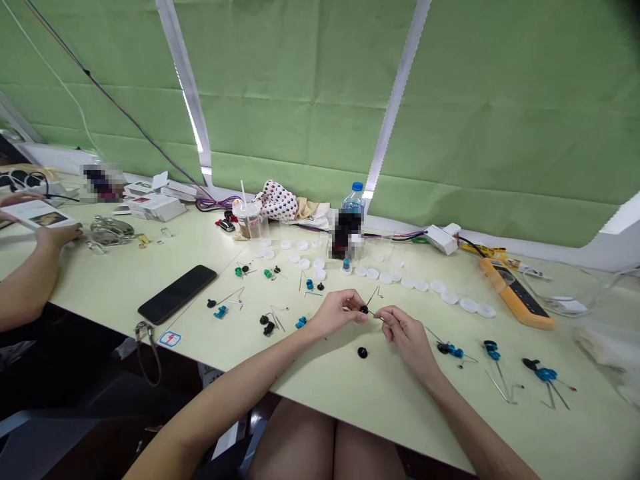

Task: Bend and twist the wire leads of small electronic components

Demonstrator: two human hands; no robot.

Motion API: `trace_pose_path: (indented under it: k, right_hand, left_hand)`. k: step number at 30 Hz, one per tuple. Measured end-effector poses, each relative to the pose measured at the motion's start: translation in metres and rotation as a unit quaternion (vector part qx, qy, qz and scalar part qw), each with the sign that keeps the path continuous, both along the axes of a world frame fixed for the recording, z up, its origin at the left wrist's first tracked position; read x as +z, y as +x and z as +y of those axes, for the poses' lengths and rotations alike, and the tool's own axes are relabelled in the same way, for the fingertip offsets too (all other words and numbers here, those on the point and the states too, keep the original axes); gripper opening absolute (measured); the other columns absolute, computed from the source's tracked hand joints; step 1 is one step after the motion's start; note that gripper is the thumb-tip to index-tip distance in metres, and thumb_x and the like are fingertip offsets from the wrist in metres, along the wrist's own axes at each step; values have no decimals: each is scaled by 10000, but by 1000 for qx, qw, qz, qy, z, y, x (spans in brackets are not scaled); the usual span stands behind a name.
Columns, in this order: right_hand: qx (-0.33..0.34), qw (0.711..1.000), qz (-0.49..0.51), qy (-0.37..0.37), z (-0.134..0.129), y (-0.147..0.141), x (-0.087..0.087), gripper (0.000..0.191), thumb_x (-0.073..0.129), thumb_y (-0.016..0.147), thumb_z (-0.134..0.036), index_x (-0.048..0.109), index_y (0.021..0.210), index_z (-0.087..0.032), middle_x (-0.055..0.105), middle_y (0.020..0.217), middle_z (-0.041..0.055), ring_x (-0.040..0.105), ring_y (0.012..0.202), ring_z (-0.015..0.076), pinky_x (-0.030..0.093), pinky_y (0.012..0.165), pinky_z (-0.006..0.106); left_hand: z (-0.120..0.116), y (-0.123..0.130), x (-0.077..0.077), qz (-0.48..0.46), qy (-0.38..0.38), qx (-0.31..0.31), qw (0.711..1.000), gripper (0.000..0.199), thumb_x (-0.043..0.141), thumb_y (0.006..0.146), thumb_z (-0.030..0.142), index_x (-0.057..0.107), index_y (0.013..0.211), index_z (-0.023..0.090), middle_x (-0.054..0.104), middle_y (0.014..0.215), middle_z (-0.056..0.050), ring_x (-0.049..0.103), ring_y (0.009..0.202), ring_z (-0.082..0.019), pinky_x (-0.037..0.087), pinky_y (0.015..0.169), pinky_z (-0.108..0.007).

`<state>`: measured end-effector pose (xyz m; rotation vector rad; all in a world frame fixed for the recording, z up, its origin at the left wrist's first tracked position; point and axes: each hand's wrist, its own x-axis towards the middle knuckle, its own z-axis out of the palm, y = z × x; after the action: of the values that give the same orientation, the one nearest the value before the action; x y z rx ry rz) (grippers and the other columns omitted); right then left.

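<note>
Near the middle of the pale table point(325, 387), my left hand point(343, 313) pinches a small black part point(364, 309) with a thin bent metal wire point(375, 293) rising beside it. Close on its right, my right hand point(403, 333) has thumb and fingertips closed on a thin metal rod that reaches to the black part. A round black piece point(363, 353) lies on the table just below my hands. Blue parts point(301, 323) and black parts point(267, 325) with thin rods lie left of my left hand. More blue parts point(455, 351) with rods lie to the right.
White round caps point(400, 281) run in a row behind my hands. A black phone point(177, 293) lies left, a yellow meter point(517, 293) right. A bottle point(354, 199) and a plastic cup point(249, 220) stand at the back. At far left, another person's hands hold a white box point(40, 217).
</note>
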<state>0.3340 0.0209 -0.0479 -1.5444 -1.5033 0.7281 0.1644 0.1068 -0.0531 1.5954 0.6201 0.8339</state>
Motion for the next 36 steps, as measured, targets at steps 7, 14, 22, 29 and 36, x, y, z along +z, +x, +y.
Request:
trace_pose_path:
  k: [7,14,22,29,36]
  right_hand:
    - [22,998,-56,-1,-1,-1,0,430,279,927,-507,571,966,-194,401,543,-46,389,493,124,332,506,240]
    - [41,992,-112,45,-2,-5,-1,325,400,897,-433,453,1139,-222,561,787,11,526,622,148,436,601,264]
    - [-1,976,-136,173,-3,-4,-1,264,356,939,-329,560,1077,-233,576,996,78,579,757,179,462,682,308]
    - [-6,967,-147,209,-4,-2,-2,264,380,941,-304,614,1047,-242,557,1070,76,599,747,160,490,675,310]
    - [-41,957,-146,248,-3,-2,-1,223,431,923,-308,629,989,-231,606,1020,79,595,915,211,500,762,348]
  left_hand:
    - [-1,-1,2,-5,-13,-1,1000,220,733,632,254,597,763,142,610,685,-7,586,636,-128,470,653,-280]
    - [2,0,-2,-53,-67,1,996,253,715,660,288,535,755,139,589,648,0,617,595,-140,498,623,-300]
    - [4,2,-2,-82,-88,-1,993,315,748,635,318,519,744,131,560,643,16,624,596,-135,530,637,-320]
    - [4,2,-4,-86,-90,-11,992,323,745,644,334,527,758,125,580,677,-2,634,617,-141,533,654,-336]
    - [4,2,-4,-79,-93,-8,993,321,740,654,332,521,770,128,560,666,12,637,602,-137,533,653,-331]
